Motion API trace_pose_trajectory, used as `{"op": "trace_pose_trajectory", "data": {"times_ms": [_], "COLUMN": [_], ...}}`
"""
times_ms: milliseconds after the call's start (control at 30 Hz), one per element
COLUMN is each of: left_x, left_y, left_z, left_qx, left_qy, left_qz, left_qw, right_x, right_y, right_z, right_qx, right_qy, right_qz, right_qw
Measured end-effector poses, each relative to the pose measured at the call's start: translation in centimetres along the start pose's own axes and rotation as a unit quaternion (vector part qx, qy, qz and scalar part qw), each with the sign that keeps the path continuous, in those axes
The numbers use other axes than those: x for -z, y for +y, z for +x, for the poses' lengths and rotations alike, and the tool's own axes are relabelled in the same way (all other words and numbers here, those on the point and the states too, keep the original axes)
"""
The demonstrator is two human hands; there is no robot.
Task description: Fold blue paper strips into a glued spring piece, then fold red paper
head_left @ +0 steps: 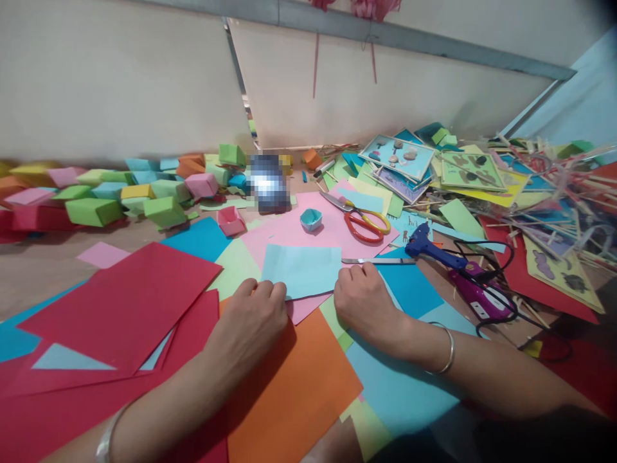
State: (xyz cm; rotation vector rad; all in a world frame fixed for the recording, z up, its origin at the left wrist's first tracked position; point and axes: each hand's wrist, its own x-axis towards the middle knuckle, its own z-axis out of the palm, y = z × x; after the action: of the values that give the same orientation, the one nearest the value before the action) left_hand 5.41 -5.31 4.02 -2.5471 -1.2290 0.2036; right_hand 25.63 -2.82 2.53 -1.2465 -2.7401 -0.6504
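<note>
A light blue sheet of paper [303, 270], a wide rectangle that looks folded, lies between my two hands over pink paper. My left hand [258, 308] has its fingers curled closed at the sheet's near left corner. At the right end, my right hand [366, 299] pinches the near right corner, fingers bent under. Just beyond my right hand lies a thin metal blade [380, 261]. A small blue folded paper box [311, 220] stands past the sheet, and red-and-yellow-handled scissors [359, 218] rest to its right.
Many folded paper boxes [164, 212] line the back left. Red sheets [130, 302] are stacked at left, an orange sheet [294, 386] lies in front. At right are a blue glue gun [434, 247] with a black cord and picture cards [398, 156]. A pink open box [231, 221] stands near a blurred-out item.
</note>
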Motion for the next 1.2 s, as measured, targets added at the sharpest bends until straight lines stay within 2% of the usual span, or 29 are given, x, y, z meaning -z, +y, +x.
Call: {"op": "trace_pose_trajectory", "data": {"times_ms": [167,267,333,433,467,500,567,633,667,700,733,800,867,1000,1100,1200], "left_x": [0.6,0.4,0.2,0.2,0.2,0.3,0.5,0.4,0.2,0.0,-0.2,-0.6,-0.9,-1.1,-1.0,-0.7], "left_y": [-0.6,-1.5,-2.2,-3.3,-3.6,-3.9,-4.3,-4.6,-4.7,-4.7,-4.7,-4.6,-4.4,-4.2,-4.2,-4.1], "left_z": [0.0,-0.3,-0.6,-0.8,-0.8,-0.7,-0.5,-0.2,0.0,0.1,0.2,0.2,0.3,0.3,0.3,0.3], "left_qx": [0.035,0.043,0.077,0.164,0.191,0.213,0.255,0.295,0.309,0.317,0.322,0.324,0.326,0.327,0.33,0.325], "left_qy": [-0.027,-0.022,0.007,0.116,0.159,0.193,0.224,0.206,0.19,0.178,0.168,0.159,0.157,0.159,0.166,0.181], "left_qz": [-0.021,-0.013,-0.004,-0.054,-0.107,-0.176,-0.322,-0.434,-0.474,-0.506,-0.531,-0.562,-0.569,-0.542,-0.515,-0.533], "left_qw": [0.999,0.999,0.997,0.978,0.963,0.941,0.884,0.826,0.802,0.782,0.766,0.745,0.738,0.758,0.773,0.76], "right_x": [0.1,0.6,1.0,1.7,1.9,2.0,2.0,1.7,1.4,1.0,0.6,-0.1,-0.6,-1.0,-1.0,-1.0], "right_y": [0.2,0.6,1.3,2.9,3.4,4.0,4.7,5.0,5.0,5.0,4.8,4.6,4.4,4.3,4.3,4.3], "right_z": [0.1,0.4,0.6,1.0,1.2,1.3,1.6,1.9,2.1,2.2,2.3,2.4,2.5,2.4,2.4,2.3], "right_qx": [0.01,0.001,-0.023,-0.055,-0.069,-0.089,-0.151,-0.227,-0.256,-0.278,-0.291,-0.298,-0.296,-0.299,-0.293,-0.28], "right_qy": [-0.026,-0.058,-0.076,-0.066,-0.051,-0.039,-0.032,-0.046,-0.052,-0.053,-0.05,-0.038,-0.027,-0.021,-0.019,-0.019], "right_qz": [0.025,0.045,0.075,0.214,0.294,0.385,0.556,0.668,0.7,0.718,0.725,0.724,0.72,0.719,0.711,0.697], "right_qw": [0.999,0.997,0.994,0.973,0.952,0.918,0.817,0.707,0.665,0.636,0.622,0.621,0.628,0.627,0.639,0.659]}}
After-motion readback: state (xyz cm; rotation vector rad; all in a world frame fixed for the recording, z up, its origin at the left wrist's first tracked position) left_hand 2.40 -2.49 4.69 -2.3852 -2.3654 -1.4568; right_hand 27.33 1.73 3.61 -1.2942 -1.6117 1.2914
